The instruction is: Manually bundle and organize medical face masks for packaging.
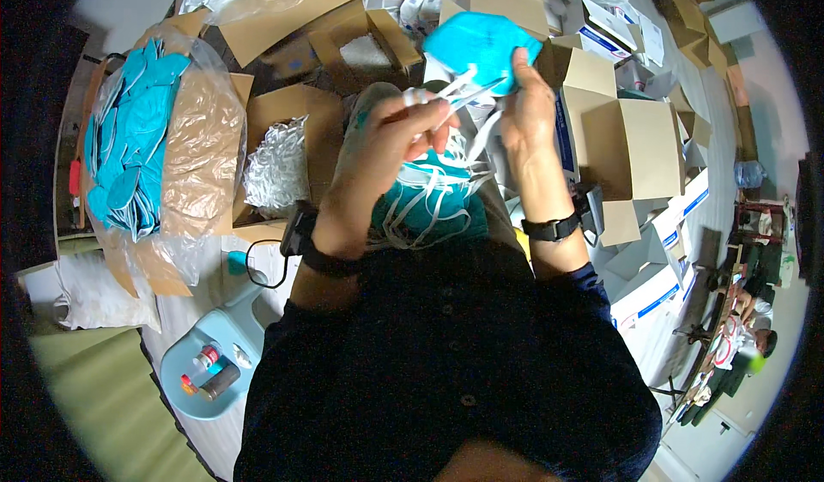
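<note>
A teal face mask [485, 40] is held up in front of me by my right hand [528, 109], thumb on its near face and fingers behind it. White elastic straps [470, 96] hang from its lower edge. The fingers of my left hand [390, 143] are pinched around one strap, just left of the mask. Several more teal masks with tangled white straps [429, 212] lie on my lap below both hands.
To my left stands a plastic-lined carton [202, 121] full of teal mask pieces [137, 130]. Beside it, a smaller box holds white straps [276, 164]. Open cardboard boxes [631, 139] crowd the right. A light-blue stool [184, 353] carries bottles. A person sits far right.
</note>
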`<state>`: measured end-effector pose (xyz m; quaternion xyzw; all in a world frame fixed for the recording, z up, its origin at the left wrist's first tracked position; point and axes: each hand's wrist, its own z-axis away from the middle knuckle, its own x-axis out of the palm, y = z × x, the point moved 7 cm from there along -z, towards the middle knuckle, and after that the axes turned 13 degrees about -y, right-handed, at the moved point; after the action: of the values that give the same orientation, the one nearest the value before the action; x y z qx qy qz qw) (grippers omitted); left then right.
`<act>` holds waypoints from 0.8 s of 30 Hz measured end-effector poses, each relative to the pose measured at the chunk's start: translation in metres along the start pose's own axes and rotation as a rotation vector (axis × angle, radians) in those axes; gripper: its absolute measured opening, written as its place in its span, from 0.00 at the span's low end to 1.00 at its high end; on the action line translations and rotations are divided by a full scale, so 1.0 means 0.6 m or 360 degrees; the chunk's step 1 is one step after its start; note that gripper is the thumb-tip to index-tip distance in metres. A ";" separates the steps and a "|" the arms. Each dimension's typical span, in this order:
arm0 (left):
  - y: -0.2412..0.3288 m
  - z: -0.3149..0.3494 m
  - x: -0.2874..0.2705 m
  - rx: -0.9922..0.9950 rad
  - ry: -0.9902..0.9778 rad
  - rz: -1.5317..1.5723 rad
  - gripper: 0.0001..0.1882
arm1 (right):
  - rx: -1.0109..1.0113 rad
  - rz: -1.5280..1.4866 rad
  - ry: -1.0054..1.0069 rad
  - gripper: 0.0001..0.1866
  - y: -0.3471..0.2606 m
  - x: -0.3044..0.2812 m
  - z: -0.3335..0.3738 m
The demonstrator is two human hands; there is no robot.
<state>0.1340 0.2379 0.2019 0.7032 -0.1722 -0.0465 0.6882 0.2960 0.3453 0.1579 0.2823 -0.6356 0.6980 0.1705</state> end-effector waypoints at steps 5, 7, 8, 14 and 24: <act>0.006 0.019 -0.018 0.0262 -0.0428 0.0649 0.18 | 0.0184 0.0045 0.0301 0.15 -0.011 -0.083 -0.007; 0.002 0.012 0.003 0.0175 -0.0389 0.0755 0.20 | 0.0308 0.0186 0.0186 0.15 0.005 -0.095 0.004; -0.012 0.004 0.013 0.0032 -0.0381 0.0828 0.22 | 0.0381 0.0234 0.0215 0.13 0.012 -0.095 0.016; -0.058 -0.019 0.003 -0.0335 -0.0199 0.0680 0.24 | 0.0075 0.1435 0.0197 0.15 0.007 -0.154 0.031; -0.059 -0.009 0.006 -0.0503 -0.0307 0.0801 0.20 | 0.0011 0.1377 -0.1169 0.07 -0.006 0.080 0.077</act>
<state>0.1456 0.2417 0.1677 0.5152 -0.3960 0.0326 0.7594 0.2687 0.2947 0.1919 0.2209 -0.7088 0.5624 -0.3641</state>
